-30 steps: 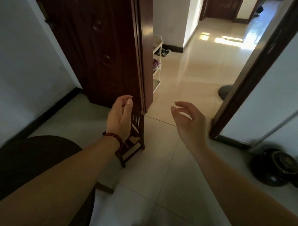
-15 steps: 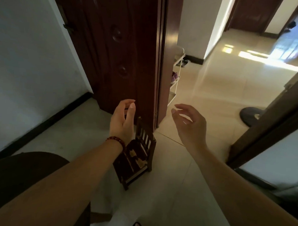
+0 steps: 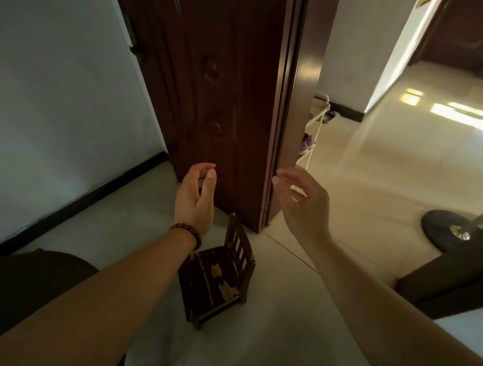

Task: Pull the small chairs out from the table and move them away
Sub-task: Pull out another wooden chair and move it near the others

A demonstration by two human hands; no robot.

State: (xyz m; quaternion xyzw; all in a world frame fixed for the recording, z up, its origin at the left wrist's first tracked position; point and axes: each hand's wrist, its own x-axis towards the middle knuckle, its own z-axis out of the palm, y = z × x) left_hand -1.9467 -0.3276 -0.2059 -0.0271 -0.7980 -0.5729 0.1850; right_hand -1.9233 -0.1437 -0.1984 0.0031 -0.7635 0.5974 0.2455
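Glossy cream tile floor [image 3: 373,188] fills most of the view, smooth, w/ bright sun patches far right. White matte wall [image 3: 59,92] on the left w/ a black baseboard [image 3: 96,193] running along its foot. Dark reddish-brown wood door [image 3: 216,98] stands open at centre, panelled, w/ round carved knots in the grain; its edge faces us. Past it we see a white wire shoe rack [image 3: 314,136] w/ a purple shoe on a shelf. Round black fan base [image 3: 443,230] at right, partly cut by a dark door frame.

Our two bare forearms reach in from the bottom. Small chair [image 3: 219,276] stands upright on the tile between them, just before the door's bottom corner, not touching it as far as we can tell. Dark wood, slatted back, flat plank seat w/ worn patches where the finish has flaked to pale wood.

Left hand [image 3: 196,197] hovers above and behind the chair, fingers curled loosely apart, holding nothing; beaded dark-red bracelet [image 3: 188,231] on the wrist. Right hand [image 3: 306,202] is up beside the door edge, fingers spread and relaxed, also empty. Neither hand touches the chair.
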